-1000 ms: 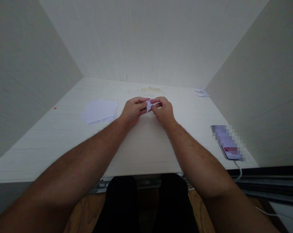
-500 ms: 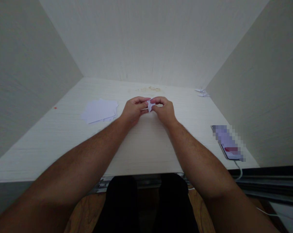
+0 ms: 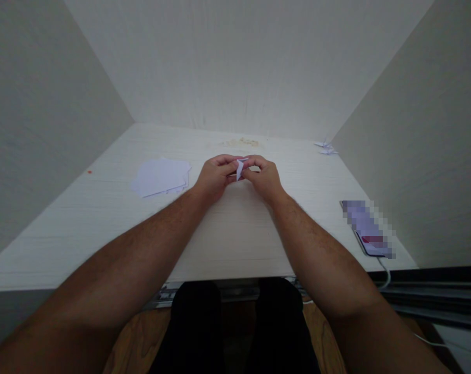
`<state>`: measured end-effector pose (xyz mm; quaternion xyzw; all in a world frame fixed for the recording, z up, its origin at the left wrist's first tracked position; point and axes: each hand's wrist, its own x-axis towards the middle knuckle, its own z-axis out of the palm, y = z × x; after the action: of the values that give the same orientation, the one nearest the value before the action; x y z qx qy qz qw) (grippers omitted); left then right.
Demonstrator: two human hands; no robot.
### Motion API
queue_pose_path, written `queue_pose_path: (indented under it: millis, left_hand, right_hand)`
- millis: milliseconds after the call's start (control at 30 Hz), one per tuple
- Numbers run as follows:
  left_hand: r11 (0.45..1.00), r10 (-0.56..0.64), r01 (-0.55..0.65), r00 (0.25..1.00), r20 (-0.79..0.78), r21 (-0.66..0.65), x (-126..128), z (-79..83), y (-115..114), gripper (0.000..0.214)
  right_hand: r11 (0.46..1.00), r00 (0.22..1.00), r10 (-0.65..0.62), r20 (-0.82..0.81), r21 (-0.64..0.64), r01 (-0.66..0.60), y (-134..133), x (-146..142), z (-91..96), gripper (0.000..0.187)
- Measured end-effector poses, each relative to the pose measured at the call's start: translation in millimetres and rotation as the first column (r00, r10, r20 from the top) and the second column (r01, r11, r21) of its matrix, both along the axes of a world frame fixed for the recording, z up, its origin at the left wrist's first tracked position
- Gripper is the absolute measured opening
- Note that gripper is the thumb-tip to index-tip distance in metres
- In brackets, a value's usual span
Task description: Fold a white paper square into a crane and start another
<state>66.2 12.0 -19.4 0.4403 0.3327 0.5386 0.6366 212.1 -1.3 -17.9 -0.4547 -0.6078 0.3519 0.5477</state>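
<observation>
A small folded piece of white paper (image 3: 239, 169) is held between my two hands over the middle of the desk. My left hand (image 3: 217, 175) pinches it from the left, thumb on the near face and fingers behind. From the right, my right hand (image 3: 265, 175) grips it with thumb and forefinger. Parts of the paper are hidden by my fingers, so its full shape cannot be made out.
Loose white paper sheets (image 3: 160, 175) lie stacked on the white desk (image 3: 235, 234) at left. Several small folded white paper pieces (image 3: 326, 148) sit at the back right corner. A phone (image 3: 366, 228) with a cable (image 3: 386, 272) lies at right. Walls enclose the desk's back and sides.
The folded paper has turned slightly between my fingers and shows a narrower, angled face, with a folded edge now visible at its top. Both hands stay in nearly the same place.
</observation>
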Motion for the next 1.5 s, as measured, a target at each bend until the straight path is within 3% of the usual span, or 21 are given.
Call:
queue_pose_path:
  millis: [233,633,967,1500]
  left_hand:
    - [0.998,0.044,-0.043,0.999,0.011,-0.035,-0.1,0.7,2.3,0.016]
    - [0.999,-0.047,0.046,0.997,0.058,0.012,0.3,-5.3,7.0,0.013]
    - [0.998,-0.053,0.051,0.997,0.047,0.04,-0.4,-2.2,4.4,0.022]
    - [0.996,0.066,-0.062,0.996,-0.058,0.058,0.4,-4.8,7.4,0.026]
  right_hand:
    - [0.999,0.998,0.055,0.013,-0.004,-0.055,4.0,3.6,-4.1,0.007]
    - [0.995,0.992,0.084,0.09,0.049,-0.088,7.4,6.8,-8.3,0.008]
    - [0.997,0.993,0.023,0.118,0.07,-0.032,3.8,3.2,-5.4,0.009]
    - [0.984,0.98,-0.121,0.157,0.147,0.098,6.9,0.9,-11.7,0.005]
